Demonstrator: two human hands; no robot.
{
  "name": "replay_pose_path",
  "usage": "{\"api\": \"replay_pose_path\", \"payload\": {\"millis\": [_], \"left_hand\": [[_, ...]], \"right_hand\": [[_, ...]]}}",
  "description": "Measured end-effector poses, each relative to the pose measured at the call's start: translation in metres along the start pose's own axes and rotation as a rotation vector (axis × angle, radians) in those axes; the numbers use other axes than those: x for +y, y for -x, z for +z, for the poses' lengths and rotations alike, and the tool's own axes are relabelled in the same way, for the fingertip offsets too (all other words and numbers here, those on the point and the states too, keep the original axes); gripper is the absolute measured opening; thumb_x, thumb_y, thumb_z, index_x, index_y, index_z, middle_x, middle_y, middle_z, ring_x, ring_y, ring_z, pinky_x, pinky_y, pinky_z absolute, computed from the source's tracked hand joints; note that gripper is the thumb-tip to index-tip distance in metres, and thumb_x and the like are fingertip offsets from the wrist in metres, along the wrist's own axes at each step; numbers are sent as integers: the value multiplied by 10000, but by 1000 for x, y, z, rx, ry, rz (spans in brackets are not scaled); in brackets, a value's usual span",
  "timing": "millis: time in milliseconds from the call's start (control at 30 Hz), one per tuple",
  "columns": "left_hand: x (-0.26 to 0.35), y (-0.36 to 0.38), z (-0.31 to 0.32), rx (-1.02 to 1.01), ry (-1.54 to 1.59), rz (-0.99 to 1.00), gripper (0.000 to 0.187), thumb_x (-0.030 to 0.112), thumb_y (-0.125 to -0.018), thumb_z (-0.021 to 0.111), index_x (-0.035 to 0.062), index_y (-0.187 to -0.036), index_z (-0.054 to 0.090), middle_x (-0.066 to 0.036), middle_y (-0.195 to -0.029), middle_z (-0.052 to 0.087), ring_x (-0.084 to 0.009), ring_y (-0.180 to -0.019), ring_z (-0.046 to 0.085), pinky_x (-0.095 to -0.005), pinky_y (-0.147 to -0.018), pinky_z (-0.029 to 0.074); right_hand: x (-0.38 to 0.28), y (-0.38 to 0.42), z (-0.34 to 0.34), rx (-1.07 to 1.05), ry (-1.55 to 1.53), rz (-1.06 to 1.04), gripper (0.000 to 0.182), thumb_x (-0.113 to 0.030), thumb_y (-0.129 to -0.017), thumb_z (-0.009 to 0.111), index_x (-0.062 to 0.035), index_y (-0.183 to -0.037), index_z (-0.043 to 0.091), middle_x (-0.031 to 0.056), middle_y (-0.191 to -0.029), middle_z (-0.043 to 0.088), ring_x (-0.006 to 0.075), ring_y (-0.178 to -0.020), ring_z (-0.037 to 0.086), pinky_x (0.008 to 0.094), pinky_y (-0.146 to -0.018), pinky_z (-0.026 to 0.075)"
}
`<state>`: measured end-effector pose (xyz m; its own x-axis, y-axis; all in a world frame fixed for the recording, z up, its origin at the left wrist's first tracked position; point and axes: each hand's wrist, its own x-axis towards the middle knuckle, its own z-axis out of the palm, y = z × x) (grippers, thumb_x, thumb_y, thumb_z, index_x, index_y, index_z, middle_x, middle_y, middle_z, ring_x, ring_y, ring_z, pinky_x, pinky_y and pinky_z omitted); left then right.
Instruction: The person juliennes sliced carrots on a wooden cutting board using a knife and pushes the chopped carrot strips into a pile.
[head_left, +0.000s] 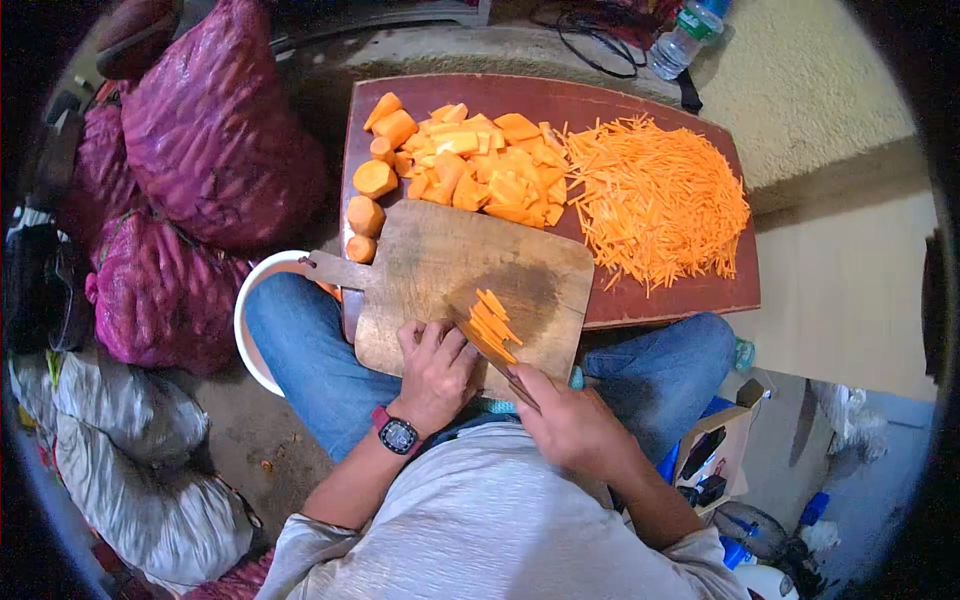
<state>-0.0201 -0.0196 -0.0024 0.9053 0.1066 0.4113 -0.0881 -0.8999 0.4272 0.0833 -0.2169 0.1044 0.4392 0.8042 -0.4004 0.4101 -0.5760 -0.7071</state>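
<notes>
A wooden cutting board with a handle lies at the table's near edge, over my lap. My right hand grips a knife, its blade slanting down onto the board. Cut carrot sticks lie in a small bunch along the blade's far side. On the near side of the blade, my left hand rests on the board with its fingers curled; whatever is under them is hidden. Beyond the board are a heap of carrot slices, several carrot chunks and a large pile of carrot shreds.
The dark red table carries the carrots. A white tub stands by my left knee. Purple mesh sacks and white sacks crowd the left. At top right is a plastic bottle; an open cardboard box sits at lower right.
</notes>
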Motion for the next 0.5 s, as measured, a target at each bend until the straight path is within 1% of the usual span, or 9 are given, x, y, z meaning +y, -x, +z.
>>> {"api": "replay_pose_path", "payload": {"millis": [33, 67, 133, 233, 267, 333, 367, 433, 500], "left_hand": [[0, 1, 0, 2, -2, -8, 354, 121, -738, 803, 37, -1079, 757, -95, -1098, 677, -316, -1115, 623, -547, -949, 396], [0, 2, 0, -13, -10, -11, 364, 123, -733, 804, 36, -1083, 755, -96, -1100, 677, -316, -1115, 622, -548, -950, 397], [0, 1, 1, -28, -13, -2, 374, 124, -727, 806, 35, -1086, 752, -97, -1101, 676, -316, -1114, 622, -550, -951, 397], [-1, 1, 2, 3, 18, -6, 388, 120, -718, 804, 35, -1092, 744, -102, -1093, 668, -319, -1112, 619, -550, -957, 395], [-1, 1, 2, -2, 11, -8, 397, 123, -711, 805, 35, -1093, 740, -102, -1086, 663, -321, -1111, 616, -551, -961, 396], [-1, 3, 1, -8, 4, -29, 406, 127, -703, 805, 35, -1093, 735, -103, -1080, 659, -323, -1109, 614, -553, -966, 396], [-1, 2, 0, -17, 0, -29, 402, 125, -706, 802, 35, -1091, 734, -105, -1076, 655, -328, -1108, 612, -557, -973, 397], [0, 2, -1, -25, -1, -34, 397, 122, -708, 799, 36, -1090, 733, -107, -1072, 651, -333, -1108, 611, -560, -980, 398], [0, 0, -2, -30, 8, -26, 390, 122, -712, 793, 29, -1086, 732, -114, -1071, 651, -337, -1104, 610, -570, -986, 406]], "right_hand": [[-1, 2, -2, -55, -17, 73, 537, -157, -1035, 641, -32, -1520, 447, 327, -1192, 715, 512, -1077, 707, 580, -862, 585], [-1, -2, 0, -55, -18, 75, 537, -157, -1035, 641, -32, -1520, 447, 327, -1192, 715, 512, -1077, 707, 580, -862, 585], [2, -18, 8, 8, 43, -10, 536, -165, -1032, 641, -31, -1515, 452, 330, -1199, 712, 514, -1079, 707, 581, -862, 585], [1, -32, 8, -13, 78, -29, 539, -172, -1030, 643, -31, -1515, 453, 332, -1217, 705, 517, -1091, 701, 580, -874, 584], [2, -29, 8, -10, 77, -34, 539, -172, -1030, 643, -31, -1515, 453, 332, -1217, 705, 517, -1091, 701, 580, -874, 584], [6, -12, 6, 75, 0, -114, 513, -174, -1036, 633, -26, -1496, 462, 331, -1214, 702, 522, -1095, 695, 582, -889, 577], [4, -6, 5, 62, 4, -117, 513, -174, -1036, 633, -26, -1496, 462, 331, -1214, 702, 522, -1095, 695, 582, -889, 577], [1, 2, 2, -13, -22, 15, 509, -163, -1035, 632, -16, -1494, 468, 327, -1235, 697, 525, -1092, 694, 579, -899, 575], [2, -14, 10, 9, 8, -11, 510, -163, -1035, 632, -15, -1494, 466, 320, -1234, 700, 522, -1083, 698, 578, -897, 575]]}}
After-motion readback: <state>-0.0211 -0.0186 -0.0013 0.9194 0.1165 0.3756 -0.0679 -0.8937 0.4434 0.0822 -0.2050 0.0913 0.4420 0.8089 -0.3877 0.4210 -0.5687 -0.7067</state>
